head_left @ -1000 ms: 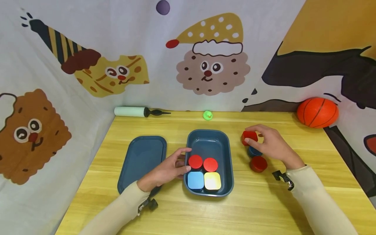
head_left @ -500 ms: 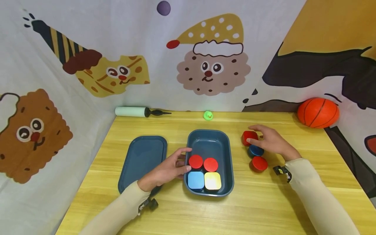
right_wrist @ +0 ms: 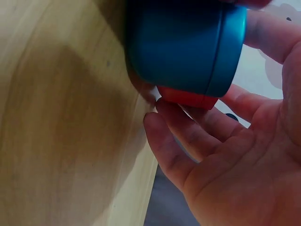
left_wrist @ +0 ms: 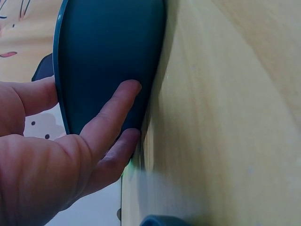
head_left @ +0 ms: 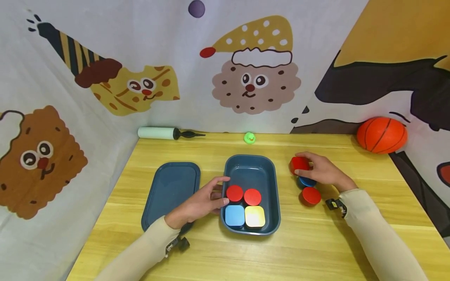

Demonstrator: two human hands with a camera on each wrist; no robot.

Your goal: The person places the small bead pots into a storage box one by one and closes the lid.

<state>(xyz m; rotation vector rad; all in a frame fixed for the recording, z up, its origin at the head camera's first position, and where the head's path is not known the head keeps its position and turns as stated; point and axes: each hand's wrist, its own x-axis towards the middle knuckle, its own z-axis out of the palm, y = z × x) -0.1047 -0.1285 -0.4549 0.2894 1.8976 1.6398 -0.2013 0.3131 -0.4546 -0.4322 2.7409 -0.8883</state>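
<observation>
A dark blue rectangular box (head_left: 268, 175) lies on the table, holding two red round-topped pieces (head_left: 243, 195), a light blue square-topped piece (head_left: 234, 216) and a yellow square-topped one (head_left: 254, 216). My left hand (head_left: 198, 203) grips its left wall; fingers press the outside (left_wrist: 110, 113) and one digit goes over the rim. To the right, my right hand (head_left: 323, 169) pinches a small red square box (head_left: 299, 164) between thumb and fingers. Just in front are a blue round jar (head_left: 306, 182) and a red round jar (head_left: 310, 196). The blue jar (right_wrist: 183, 47) partly hides the red box in the right wrist view.
A dark blue lid (head_left: 172, 195) lies left of the box. Along the back edge are a pale green hand pump (head_left: 158, 133), a green toy duck (head_left: 249, 137) and an orange toy basketball (head_left: 382, 135). Printed cloth (head_left: 190, 97) hangs behind the table.
My right hand has shifted slightly down, and its fingers have closed in on the red square box. The left hand and the blue box stay where they were.
</observation>
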